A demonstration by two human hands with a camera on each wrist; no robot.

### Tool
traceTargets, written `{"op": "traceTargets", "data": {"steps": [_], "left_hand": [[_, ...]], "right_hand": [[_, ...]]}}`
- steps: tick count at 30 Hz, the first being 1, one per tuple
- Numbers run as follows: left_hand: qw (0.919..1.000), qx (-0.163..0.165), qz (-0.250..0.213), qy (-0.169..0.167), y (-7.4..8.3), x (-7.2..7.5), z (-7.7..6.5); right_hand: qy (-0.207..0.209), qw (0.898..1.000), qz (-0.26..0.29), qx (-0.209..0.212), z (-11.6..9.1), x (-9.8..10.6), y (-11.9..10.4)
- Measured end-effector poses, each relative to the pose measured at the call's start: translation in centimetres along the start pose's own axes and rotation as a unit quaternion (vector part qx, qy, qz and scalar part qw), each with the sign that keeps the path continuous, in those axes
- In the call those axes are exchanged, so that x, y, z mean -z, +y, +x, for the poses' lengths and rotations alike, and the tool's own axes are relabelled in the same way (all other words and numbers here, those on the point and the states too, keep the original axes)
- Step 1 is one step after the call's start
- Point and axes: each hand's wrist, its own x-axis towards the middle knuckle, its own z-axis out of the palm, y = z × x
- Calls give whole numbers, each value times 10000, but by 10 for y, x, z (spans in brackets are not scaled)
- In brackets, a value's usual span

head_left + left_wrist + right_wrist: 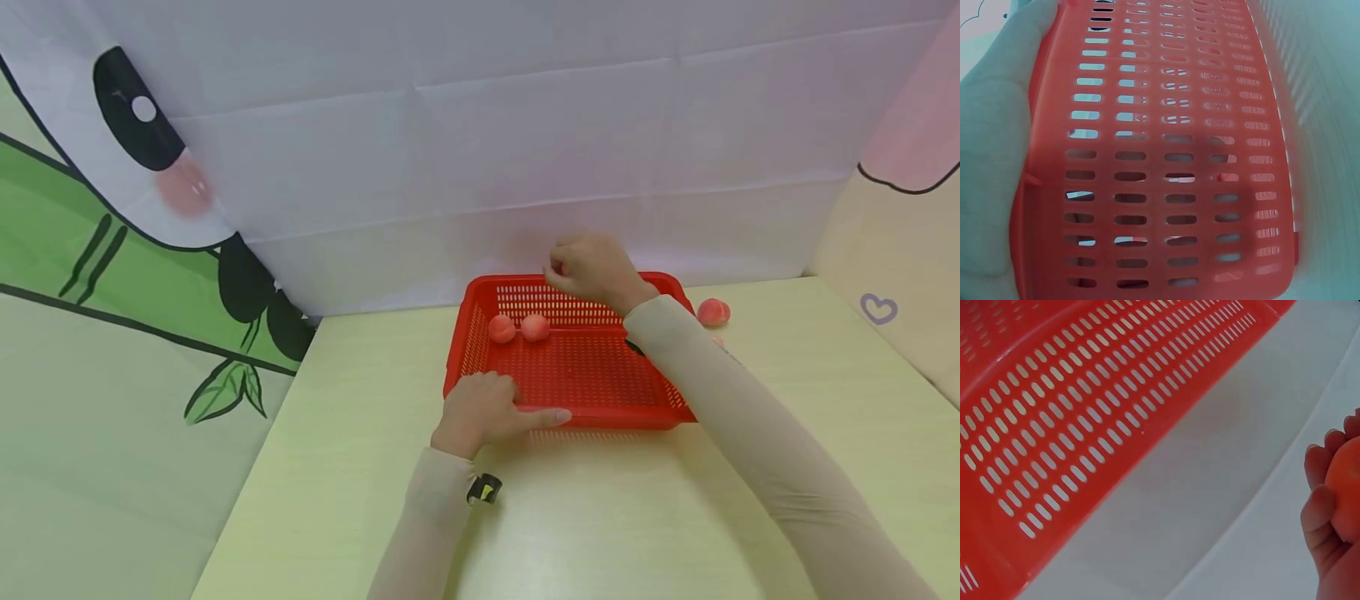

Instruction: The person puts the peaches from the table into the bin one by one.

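A red plastic basket [573, 417] with slotted walls stands on the table. Two peaches [502, 328] lie inside it at the back left. My left hand [480, 408] grips the basket's front left corner, the thumb stretched along the front rim. In the left wrist view that hand lies along the rim of the slotted wall [1147, 147]. My right hand [596, 268] is raised over the basket's back rim. The right wrist view shows its fingers curled round a peach [1349, 481], which the head view hides.
Right of the basket another peach [713, 312] lies on the table [360, 467], and part of one more [717, 341] shows beside the right sleeve. A printed cloth [360, 167] hangs behind the table and along its sides.
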Motion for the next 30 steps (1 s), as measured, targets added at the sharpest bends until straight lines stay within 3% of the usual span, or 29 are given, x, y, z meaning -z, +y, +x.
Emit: {"op": "traceTargets", "data": {"steps": [8, 30], "left_hand": [[10000, -25, -21, 79, 2, -2, 0], [9999, -77, 53, 87, 8, -2, -1]], "right_hand": [[-443, 9989, 89, -145, -5, -13, 5], [-858, 9944, 419, -459, -17, -23, 16]]}}
